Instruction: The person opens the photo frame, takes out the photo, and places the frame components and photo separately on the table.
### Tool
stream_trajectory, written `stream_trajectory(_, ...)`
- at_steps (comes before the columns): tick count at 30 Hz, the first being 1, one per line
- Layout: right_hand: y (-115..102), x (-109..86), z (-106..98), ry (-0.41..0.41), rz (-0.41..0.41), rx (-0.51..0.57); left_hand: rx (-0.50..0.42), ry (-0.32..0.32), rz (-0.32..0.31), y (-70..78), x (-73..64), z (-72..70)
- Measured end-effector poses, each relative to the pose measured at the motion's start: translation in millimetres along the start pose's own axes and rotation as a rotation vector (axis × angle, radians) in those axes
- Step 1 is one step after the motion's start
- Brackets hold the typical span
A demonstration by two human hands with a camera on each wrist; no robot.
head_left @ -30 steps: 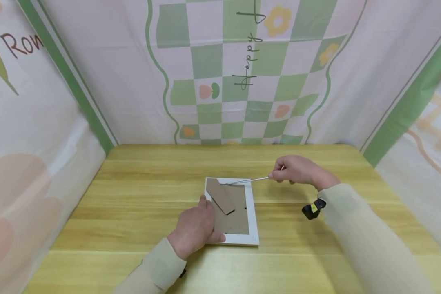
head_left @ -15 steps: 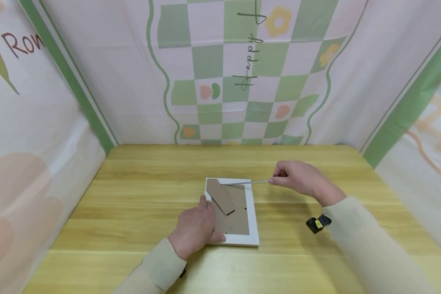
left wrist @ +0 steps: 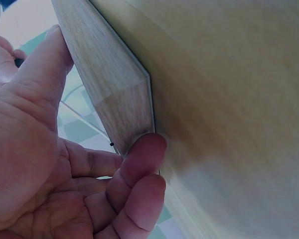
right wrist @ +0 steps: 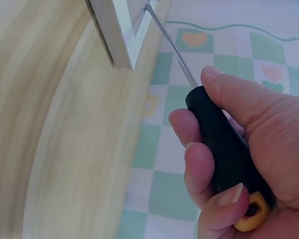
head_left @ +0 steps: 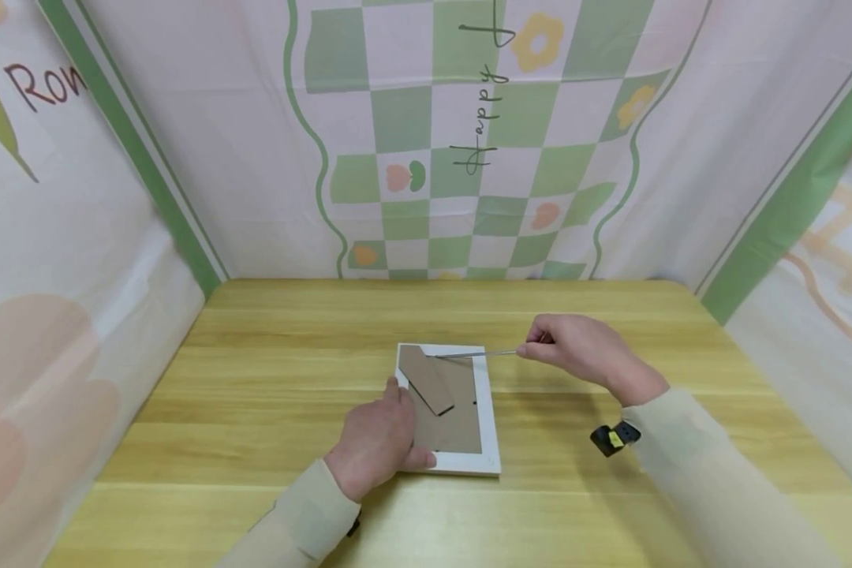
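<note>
A white picture frame (head_left: 491,426) lies face down on the table, its brown backing board (head_left: 454,434) and slanted stand leg (head_left: 426,379) facing up. My left hand (head_left: 376,442) grips the frame's lower left corner; in the left wrist view its fingers bend round the wood-grained side (left wrist: 109,59). In my right hand (head_left: 575,347) is a screwdriver (right wrist: 222,142) with a black handle and a yellow end, the fingers wrapped round it. Its metal shaft reaches left over the frame's top edge, and the tip meets the backing near the top of the stand leg.
The wooden table (head_left: 270,355) carries the frame and ends at a patterned cloth backdrop (head_left: 454,134). More cloth hangs at the left and right sides. A black strap device (head_left: 614,436) sits at the right wrist.
The right hand has shifted slightly towards me, and the wrist has moved right and down. The screwdriver's shaft lies a little flatter, its tip staying put. The left hand and frame have not moved.
</note>
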State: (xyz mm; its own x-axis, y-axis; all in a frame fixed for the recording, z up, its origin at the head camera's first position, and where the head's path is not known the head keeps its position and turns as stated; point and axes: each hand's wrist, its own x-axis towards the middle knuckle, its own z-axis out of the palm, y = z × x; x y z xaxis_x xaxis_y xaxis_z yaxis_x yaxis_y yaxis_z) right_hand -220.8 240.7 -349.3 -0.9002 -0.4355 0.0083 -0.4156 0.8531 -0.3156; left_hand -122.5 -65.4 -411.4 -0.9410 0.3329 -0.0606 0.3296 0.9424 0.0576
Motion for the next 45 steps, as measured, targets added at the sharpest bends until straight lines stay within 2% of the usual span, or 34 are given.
stream_trajectory(4, 6, 6.4, -2, -0.050, 0.023, 0.067, -0.001, 0.006, 0.004, -0.1, 0.0, 0.3)
stream_trajectory(11, 19, 20.2, -8, -0.165, 0.078, 0.252, -0.004, 0.025, 0.014, -0.7, -0.2, 0.9)
stream_trajectory(24, 28, 34.4, -14, -0.254, 0.113, 0.302, -0.016, 0.013, 0.002, -0.4, 0.1, 0.2)
stream_trajectory(31, 29, 24.9, -6, -0.224, 0.099, 0.311, -0.015, 0.013, 0.006, -0.4, 0.4, 0.7)
stream_trajectory(37, 24, 9.5, -1, -0.186, 0.100, 0.246, 0.037, 0.027, 0.026, -0.1, -1.1, 1.0)
stream_trajectory(45, 17, -9.3, -1, -0.106, 0.098, 0.211, -0.010, -0.018, 0.002, 0.3, 0.0, -0.4)
